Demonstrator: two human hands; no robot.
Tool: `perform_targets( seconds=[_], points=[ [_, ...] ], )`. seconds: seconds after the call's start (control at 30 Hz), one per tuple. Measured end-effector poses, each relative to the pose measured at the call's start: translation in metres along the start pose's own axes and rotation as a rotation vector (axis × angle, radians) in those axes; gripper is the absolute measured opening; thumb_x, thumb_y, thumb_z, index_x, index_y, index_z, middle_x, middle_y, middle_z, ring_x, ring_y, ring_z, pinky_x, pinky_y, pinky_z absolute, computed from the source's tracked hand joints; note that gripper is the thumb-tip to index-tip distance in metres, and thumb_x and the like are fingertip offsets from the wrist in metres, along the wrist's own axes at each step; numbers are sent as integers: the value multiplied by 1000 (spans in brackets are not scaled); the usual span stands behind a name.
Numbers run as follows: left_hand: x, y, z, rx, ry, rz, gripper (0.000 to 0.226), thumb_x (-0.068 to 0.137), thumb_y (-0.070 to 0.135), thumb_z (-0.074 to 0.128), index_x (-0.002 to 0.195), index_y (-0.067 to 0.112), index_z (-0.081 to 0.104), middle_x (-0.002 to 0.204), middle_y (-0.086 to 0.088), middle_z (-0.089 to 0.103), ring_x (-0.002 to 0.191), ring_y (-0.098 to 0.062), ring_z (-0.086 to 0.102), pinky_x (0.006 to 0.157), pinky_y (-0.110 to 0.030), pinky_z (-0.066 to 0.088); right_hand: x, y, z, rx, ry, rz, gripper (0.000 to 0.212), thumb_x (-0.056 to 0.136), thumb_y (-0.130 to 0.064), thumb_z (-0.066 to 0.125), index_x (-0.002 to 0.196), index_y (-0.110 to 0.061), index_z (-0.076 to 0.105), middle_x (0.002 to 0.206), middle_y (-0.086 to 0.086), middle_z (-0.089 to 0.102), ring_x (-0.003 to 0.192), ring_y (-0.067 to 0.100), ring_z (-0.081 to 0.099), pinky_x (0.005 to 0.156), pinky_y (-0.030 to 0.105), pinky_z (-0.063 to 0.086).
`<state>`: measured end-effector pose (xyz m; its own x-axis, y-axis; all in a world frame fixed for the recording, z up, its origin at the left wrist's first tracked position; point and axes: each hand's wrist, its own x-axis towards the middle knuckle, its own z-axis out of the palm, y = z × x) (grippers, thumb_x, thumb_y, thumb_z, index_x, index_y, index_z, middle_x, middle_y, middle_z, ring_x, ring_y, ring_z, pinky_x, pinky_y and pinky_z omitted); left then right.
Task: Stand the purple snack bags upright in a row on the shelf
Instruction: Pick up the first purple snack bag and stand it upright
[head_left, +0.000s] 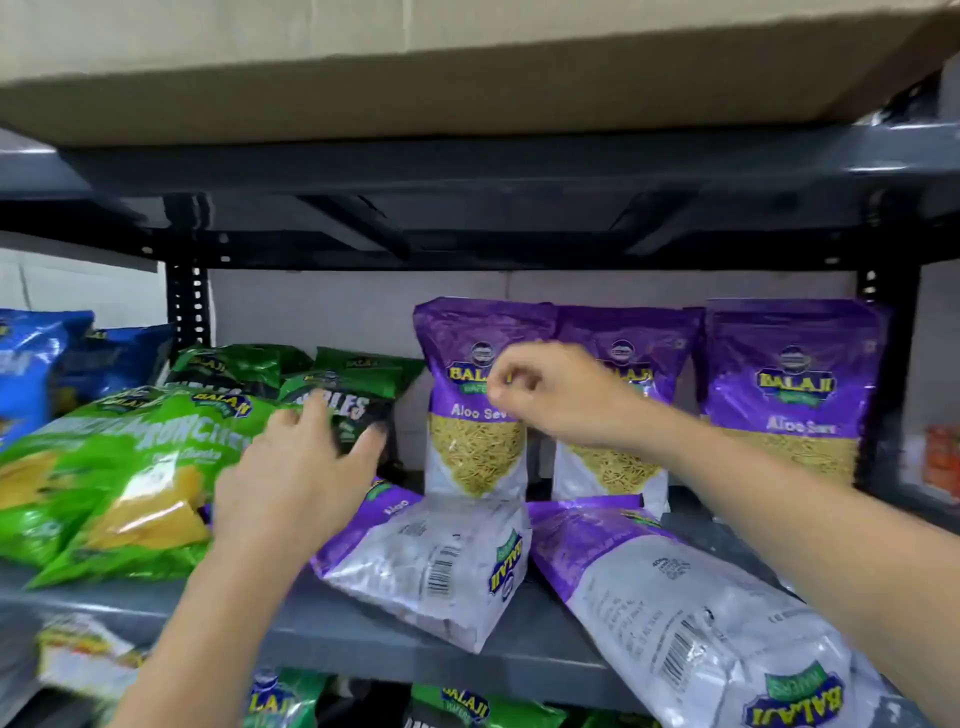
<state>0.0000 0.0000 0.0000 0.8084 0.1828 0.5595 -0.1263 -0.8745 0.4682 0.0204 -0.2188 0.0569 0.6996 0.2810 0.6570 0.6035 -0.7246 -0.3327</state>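
Note:
Three purple snack bags stand upright in a row at the back of the grey shelf (358, 631): a left one (470, 460), a middle one (623, 338) and a right one (795, 395). Two more lie flat at the shelf's front: one in the middle (441, 566) and one on the right (701, 613) that overhangs the edge. My right hand (545, 397) hovers in front of the left upright bag with its fingers curled in and nothing visibly in them. My left hand (301, 483) is spread open over the top end of the middle flat bag, its fingertips at a dark green bag (358, 408).
Bright green chip bags (130, 467) are piled on the shelf's left, with blue bags (31, 364) beyond them. A cardboard box (467, 52) sits on the shelf above. A black post (885, 312) bounds the right side. More green bags (467, 706) lie on the shelf below.

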Motion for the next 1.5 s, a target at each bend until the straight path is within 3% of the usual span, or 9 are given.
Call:
perform_targets(
  seconds=[0.13, 0.33, 0.43, 0.57, 0.8, 1.1, 1.2, 1.37, 1.5],
  points=[
    [-31, -50, 15, 157, -226, -243, 84, 87, 77, 22, 141, 15, 37, 134, -16, 62, 122, -35, 58, 97, -41, 44, 12, 18, 66, -283, -528, 239, 44, 92, -48, 47, 107, -9, 62, 88, 2, 65, 83, 20, 57, 71, 27, 47],
    [-36, -52, 50, -175, -322, -242, 100, 90, 69, 38, 155, 4, -2, 148, -19, 48, 136, -34, 46, 107, -42, 37, 17, 21, 101, -246, -787, 438, 70, 89, -62, 42, 135, -9, 47, 133, 20, 58, 81, 20, 42, 52, 26, 29],
    [-38, -47, 55, -449, -278, -182, 106, 90, 46, 61, 154, 6, -14, 137, -16, 57, 126, -30, 54, 99, -33, 42, 14, 20, 92, -119, -687, 490, 67, 83, -59, 56, 138, -27, 39, 109, 1, 58, 66, 13, 45, 46, 17, 34],
    [-35, -38, 53, -625, -140, -1, 123, 83, 13, 76, 151, 23, -26, 86, 1, 61, 65, -11, 58, 53, -4, 42, 3, 32, 87, 99, -469, 460, 75, 77, -47, 72, 139, -25, 37, 93, -10, 49, 75, 7, 48, 59, 16, 40],
    [-5, -36, 42, -806, 4, 361, 133, 78, -15, 71, 136, 63, -19, 130, 39, 33, 104, 11, 63, 81, -20, 57, -16, 43, 67, 397, -206, 401, 84, 65, -21, 86, 128, -18, 30, 88, 15, 62, 72, 16, 57, 72, 29, 52],
    [-6, -63, 94, -904, -289, 222, 118, 72, 16, 87, 155, 34, 4, 147, 10, 49, 131, -6, 52, 111, -40, 43, 19, 42, 28, 736, 67, 554, 62, 79, -62, 58, 122, -21, 39, 127, 4, 46, 115, 24, 51, 90, 45, 54],
    [-2, -67, 99, -923, -316, 224, 107, 69, 21, 89, 151, 31, 20, 134, 17, 59, 124, -3, 58, 98, -22, 51, 48, 42, 13, 849, 78, 564, 97, 61, -70, 69, 136, -15, 40, 138, 2, 50, 123, 27, 51, 92, 50, 52],
    [-3, -66, 99, -948, -322, 243, 99, 70, 19, 87, 145, 37, 25, 133, 20, 59, 123, 1, 57, 96, -15, 49, 70, 41, 6, 878, 68, 432, 22, 85, -35, 67, 95, -15, 66, 81, 0, 76, 72, 16, 71, 77, 40, 56],
    [-5, -65, 99, -957, -342, 256, 96, 70, 26, 86, 144, 40, 26, 139, 15, 56, 128, -4, 55, 105, -30, 47, 79, 42, 2, 825, 192, 404, 14, 81, -27, 72, 84, -16, 64, 60, -4, 72, 50, 8, 66, 64, 32, 57]
  ],
)
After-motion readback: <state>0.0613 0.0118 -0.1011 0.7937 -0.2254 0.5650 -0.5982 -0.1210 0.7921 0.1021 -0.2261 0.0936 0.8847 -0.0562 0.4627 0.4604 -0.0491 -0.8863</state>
